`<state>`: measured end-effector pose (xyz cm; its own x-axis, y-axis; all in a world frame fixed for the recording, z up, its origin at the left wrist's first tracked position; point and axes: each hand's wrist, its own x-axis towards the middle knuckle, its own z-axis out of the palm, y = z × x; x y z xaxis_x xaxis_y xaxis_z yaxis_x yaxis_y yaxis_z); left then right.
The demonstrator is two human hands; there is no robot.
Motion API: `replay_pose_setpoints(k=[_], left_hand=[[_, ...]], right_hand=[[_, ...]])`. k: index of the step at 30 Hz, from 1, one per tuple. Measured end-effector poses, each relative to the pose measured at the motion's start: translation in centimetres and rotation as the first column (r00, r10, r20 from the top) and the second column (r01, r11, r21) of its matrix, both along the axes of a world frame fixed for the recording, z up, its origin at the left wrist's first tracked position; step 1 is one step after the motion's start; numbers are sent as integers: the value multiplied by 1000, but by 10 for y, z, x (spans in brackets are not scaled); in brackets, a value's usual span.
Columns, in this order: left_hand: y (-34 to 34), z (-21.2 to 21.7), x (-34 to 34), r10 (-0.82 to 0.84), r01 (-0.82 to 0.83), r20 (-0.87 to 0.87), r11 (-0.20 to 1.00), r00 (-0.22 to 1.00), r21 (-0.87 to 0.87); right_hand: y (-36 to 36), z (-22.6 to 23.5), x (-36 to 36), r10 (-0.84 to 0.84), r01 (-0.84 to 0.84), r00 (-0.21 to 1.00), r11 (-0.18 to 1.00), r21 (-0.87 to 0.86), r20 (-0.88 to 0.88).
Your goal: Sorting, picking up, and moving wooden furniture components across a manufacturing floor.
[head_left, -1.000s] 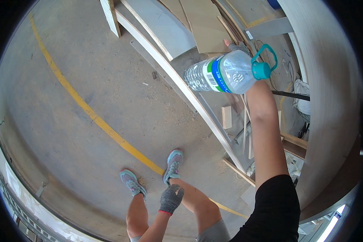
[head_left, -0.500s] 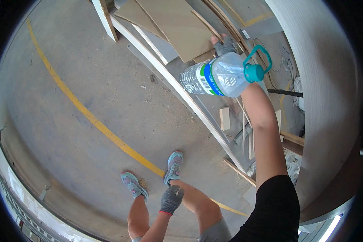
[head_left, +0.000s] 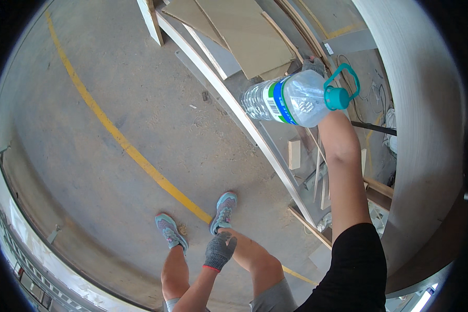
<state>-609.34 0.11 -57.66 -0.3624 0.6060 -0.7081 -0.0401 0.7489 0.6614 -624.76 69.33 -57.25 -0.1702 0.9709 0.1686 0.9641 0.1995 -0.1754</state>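
Now your right hand [head_left: 317, 66] has carried the clear water bottle [head_left: 288, 99], fingers clasped round it, toward twelve o'clock over the boards [head_left: 244, 36], left hand [head_left: 219, 249] loosely curled, empty

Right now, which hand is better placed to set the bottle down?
Right. The right hand already holds the big clear bottle out over the boards, while the gloved left hand hangs empty by the knee.

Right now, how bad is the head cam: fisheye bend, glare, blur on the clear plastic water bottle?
Head view: strong fisheye, the yellow floor line and pale wooden strip bow toward the black rim; the clear plastic water bottle with teal cap, held in the gloved right hand, is sharp with small glints; the gloved left hand is sharp; daylight is soft.
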Motion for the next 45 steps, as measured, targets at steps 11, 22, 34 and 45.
replay_pose_setpoints(k=[11,22,34,45], left_hand=[[57,68,-7,-102,108,-70,989,992,97],[9,54,-72,-471,472,27,878,882,-78],[48,41,-61,-441,442,69,897,895,-10],[61,40,-70,-469,468,27,883,883,39]], right_hand=[[-54,-20,-13,162,-148,980,982,-114,119],[-17,-57,-73,370,-379,872,925,-38,319],[8,-26,-62,379,-426,808,905,2,452],[128,-42,-65,395,-396,906,918,-25,154]])
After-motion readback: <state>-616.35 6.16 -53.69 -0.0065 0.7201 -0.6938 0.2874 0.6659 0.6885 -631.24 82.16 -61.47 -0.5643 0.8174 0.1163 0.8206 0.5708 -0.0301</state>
